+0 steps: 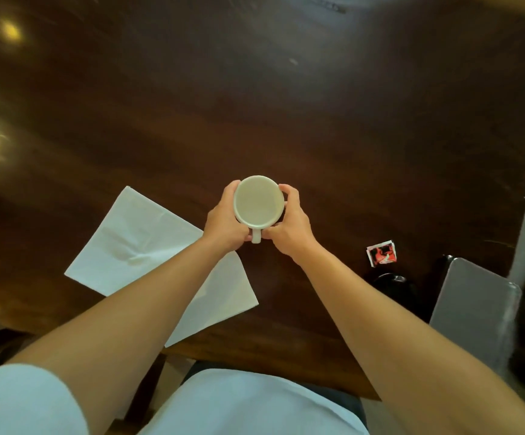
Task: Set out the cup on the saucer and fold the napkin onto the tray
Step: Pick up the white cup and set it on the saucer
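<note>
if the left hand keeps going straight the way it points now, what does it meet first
The cup, which the left hand already grips. Carrying it along, the way over the table beyond looks free as far as the picture shows, though height above the wood is unclear.

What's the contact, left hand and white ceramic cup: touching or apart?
Touching. Head view: the left hand wraps the side of the white ceramic cup, no gap.
</note>
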`<state>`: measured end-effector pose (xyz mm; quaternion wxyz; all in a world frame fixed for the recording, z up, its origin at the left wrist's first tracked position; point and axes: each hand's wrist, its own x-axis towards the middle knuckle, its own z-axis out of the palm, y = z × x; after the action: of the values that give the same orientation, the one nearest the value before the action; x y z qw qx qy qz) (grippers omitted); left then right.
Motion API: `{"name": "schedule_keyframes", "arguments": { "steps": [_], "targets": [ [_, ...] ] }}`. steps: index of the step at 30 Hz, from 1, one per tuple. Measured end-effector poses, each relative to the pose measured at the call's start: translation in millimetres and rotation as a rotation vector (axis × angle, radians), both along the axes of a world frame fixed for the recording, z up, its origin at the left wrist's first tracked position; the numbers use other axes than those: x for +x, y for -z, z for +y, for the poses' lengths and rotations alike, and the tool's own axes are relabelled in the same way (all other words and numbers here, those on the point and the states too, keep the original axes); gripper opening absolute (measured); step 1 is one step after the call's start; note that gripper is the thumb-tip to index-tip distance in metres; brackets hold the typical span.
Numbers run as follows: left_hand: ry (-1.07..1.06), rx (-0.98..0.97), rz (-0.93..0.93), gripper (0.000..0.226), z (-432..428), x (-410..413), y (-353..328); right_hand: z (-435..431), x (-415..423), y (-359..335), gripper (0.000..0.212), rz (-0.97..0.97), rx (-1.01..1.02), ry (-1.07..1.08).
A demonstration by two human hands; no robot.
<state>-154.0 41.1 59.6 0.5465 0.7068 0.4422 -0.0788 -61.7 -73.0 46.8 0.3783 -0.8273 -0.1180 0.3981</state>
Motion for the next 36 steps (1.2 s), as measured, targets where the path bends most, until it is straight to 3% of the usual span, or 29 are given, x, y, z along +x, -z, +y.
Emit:
{"name": "schedule_keyframes", "arguments": {
  "steps": [7, 16, 26, 36],
  "targets": [
    [0.17, 0.02, -0.075, 0.081, -46.2, -1.3, -49.7, -55.9, -19.6, -42.7, 0.098, -0.017, 0.018, 0.146],
    [0.452, -0.017, -0.129, 0.079, -137.5, 20.0, -75.9, -160.0, -34.6, -76.8, 0.092, -0.049, 0.034, 0.431],
    [0.662, -0.125, -0.035, 0.086, -223.7, 10.2, -66.0, -257.1, -78.7, -80.3, 0.092, -0.027, -0.016, 0.605],
    [0.717, -0.095, 0.068, 0.089, -236.0, -8.3, -55.7, -267.6, -104.6, -64.2, 0.087, 0.049, -0.033, 0.627]
  ]
}}
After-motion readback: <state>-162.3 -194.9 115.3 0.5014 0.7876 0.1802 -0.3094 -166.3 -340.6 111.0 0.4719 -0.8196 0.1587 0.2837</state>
